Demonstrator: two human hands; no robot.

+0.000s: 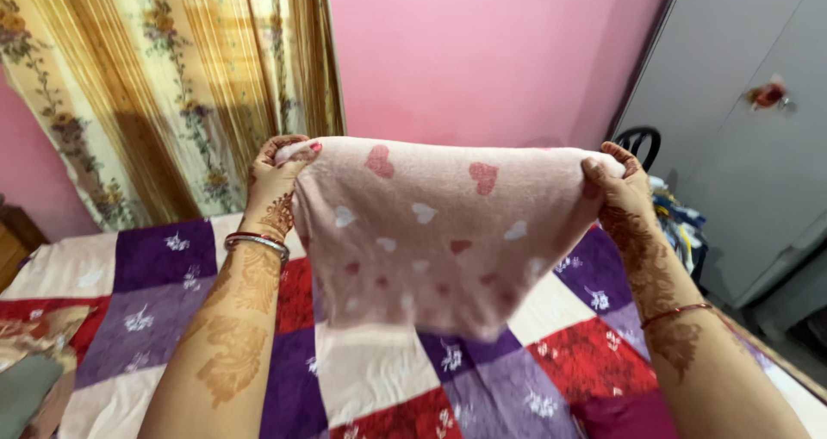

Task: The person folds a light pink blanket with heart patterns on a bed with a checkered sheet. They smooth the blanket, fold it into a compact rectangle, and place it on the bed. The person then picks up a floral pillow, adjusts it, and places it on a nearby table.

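Both hands, left [277, 174] and right [613, 185], pinch the pink heart-print towel's [431, 232] top corners above the bed [155, 275]; keeping that edge taut and level seems wise.

Soft, fuzzy matt pink towel [431, 232] above a smooth cotton patchwork bedsheet [379, 379].

We see a pale pink cloth [439, 232] scattered with red and white hearts. Our bedspread [379, 379] shows purple, red and cream patches.
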